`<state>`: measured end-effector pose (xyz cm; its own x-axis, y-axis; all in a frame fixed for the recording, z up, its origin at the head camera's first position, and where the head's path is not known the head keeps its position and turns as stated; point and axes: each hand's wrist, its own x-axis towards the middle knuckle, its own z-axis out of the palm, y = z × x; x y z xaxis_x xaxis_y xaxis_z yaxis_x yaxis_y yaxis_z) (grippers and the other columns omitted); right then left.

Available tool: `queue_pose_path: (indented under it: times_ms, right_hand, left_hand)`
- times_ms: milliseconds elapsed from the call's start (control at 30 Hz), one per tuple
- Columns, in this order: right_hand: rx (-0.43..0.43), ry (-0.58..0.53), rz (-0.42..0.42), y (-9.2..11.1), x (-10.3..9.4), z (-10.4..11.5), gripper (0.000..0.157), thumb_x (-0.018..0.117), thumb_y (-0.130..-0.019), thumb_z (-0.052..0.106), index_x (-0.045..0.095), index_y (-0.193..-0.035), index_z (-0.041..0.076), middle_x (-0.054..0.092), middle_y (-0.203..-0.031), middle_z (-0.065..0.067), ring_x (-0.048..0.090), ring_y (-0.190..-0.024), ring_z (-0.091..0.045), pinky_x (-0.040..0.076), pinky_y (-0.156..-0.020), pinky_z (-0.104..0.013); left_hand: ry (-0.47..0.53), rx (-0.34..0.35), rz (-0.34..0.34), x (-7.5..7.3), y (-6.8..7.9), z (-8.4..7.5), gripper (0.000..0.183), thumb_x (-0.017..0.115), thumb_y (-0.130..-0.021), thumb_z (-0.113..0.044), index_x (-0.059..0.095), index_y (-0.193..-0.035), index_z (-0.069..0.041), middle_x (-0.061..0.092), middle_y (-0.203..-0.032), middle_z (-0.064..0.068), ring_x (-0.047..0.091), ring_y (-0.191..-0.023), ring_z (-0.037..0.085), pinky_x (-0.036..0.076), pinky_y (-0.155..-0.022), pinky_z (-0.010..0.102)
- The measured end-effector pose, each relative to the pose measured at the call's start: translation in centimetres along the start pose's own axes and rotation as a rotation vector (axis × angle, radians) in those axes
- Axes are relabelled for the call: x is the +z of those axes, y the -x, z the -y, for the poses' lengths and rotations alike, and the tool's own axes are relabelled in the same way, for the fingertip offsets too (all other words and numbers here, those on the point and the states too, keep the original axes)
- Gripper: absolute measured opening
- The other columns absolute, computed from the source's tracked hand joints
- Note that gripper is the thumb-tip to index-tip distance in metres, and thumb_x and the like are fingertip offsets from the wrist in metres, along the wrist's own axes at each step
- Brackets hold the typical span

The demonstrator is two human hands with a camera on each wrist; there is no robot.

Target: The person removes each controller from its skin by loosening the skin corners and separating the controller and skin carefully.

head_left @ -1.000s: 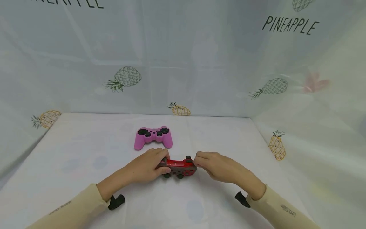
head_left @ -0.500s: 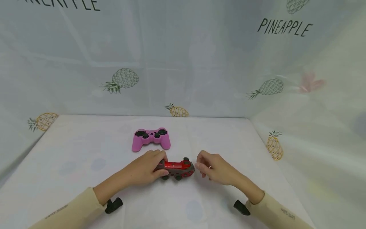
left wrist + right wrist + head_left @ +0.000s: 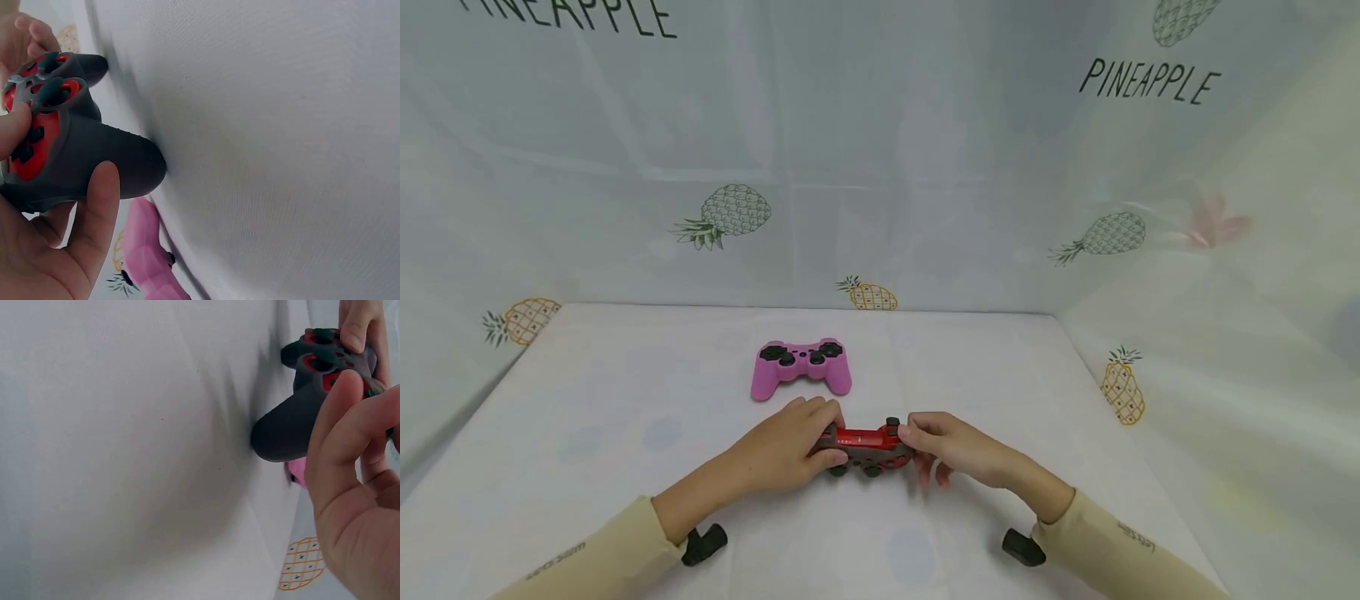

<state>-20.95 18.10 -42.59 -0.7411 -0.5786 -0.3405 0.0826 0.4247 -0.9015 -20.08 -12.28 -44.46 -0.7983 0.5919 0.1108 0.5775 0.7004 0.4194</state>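
A red and dark grey game controller [image 3: 868,446] is tilted up at the middle of the table, its shoulder side showing in the head view. Its handle ends point at the tablecloth; whether they touch it I cannot tell. My left hand [image 3: 793,444] grips the left end, the thumb on the button face in the left wrist view. At the right end my right hand [image 3: 966,450] pinches a top corner between thumb and forefinger, while other fingers hang loose below. That pinch is hidden in the right wrist view, behind the loose fingers [image 3: 340,434].
A pink game controller [image 3: 801,367] with black buttons lies just behind the red one. White cloth covers the table [image 3: 647,375]. A pale curtain [image 3: 880,167] printed with pineapples hangs behind it and at the sides.
My right hand came off the controller's right end half a second ago and has moved back onto its corner. The left hand keeps its grip, and the pink controller stays put.
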Motion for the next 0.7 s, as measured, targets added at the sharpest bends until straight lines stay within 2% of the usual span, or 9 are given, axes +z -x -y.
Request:
queue_pose_path:
  times_ms: [133, 267, 467, 700]
  right_hand:
    - [0.010, -0.144, 0.048, 0.0, -0.3, -0.6, 0.047, 0.055, -0.112, 0.037, 0.044, -0.096, -0.006, 0.060, -0.083, -0.007, 0.064, -0.074, -0.023, 0.047, -0.062, -0.029]
    - [0.017, -0.188, 0.064, 0.1, -0.5, -0.9, 0.044, 0.056, -0.111, 0.035, 0.046, -0.095, -0.004, 0.059, -0.084, -0.006, 0.066, -0.076, -0.022, 0.050, -0.064, -0.028]
    - [0.029, -0.146, 0.082, 0.1, -0.8, -0.6, 0.045, 0.057, -0.111, 0.038, 0.050, -0.093, -0.003, 0.061, -0.085, -0.007, 0.069, -0.077, -0.023, 0.053, -0.062, -0.029]
    - [0.055, 0.064, 0.035, 0.4, -0.9, 0.8, 0.038, 0.058, -0.108, 0.030, 0.060, -0.089, -0.002, 0.069, -0.080, -0.010, 0.066, -0.070, -0.021, 0.057, -0.055, -0.032]
  left_hand:
    - [-0.007, 0.002, -0.001, 0.1, 0.0, 0.1, 0.030, 0.075, -0.099, -0.045, 0.056, -0.111, -0.026, 0.052, -0.092, -0.015, 0.047, -0.088, 0.010, 0.044, -0.074, 0.029]
    - [-0.015, 0.013, -0.001, 0.1, -0.1, 0.1, 0.030, 0.074, -0.099, -0.046, 0.056, -0.111, -0.025, 0.052, -0.093, -0.015, 0.047, -0.088, 0.010, 0.043, -0.074, 0.029]
    - [-0.005, 0.005, 0.008, 0.0, 0.0, -0.1, 0.030, 0.072, -0.100, -0.047, 0.056, -0.112, -0.025, 0.052, -0.094, -0.014, 0.047, -0.089, 0.010, 0.043, -0.075, 0.029]
    - [0.000, 0.000, 0.019, 0.0, 0.1, -0.3, 0.029, 0.073, -0.100, -0.045, 0.056, -0.112, -0.025, 0.052, -0.095, -0.014, 0.047, -0.090, 0.010, 0.044, -0.077, 0.030]
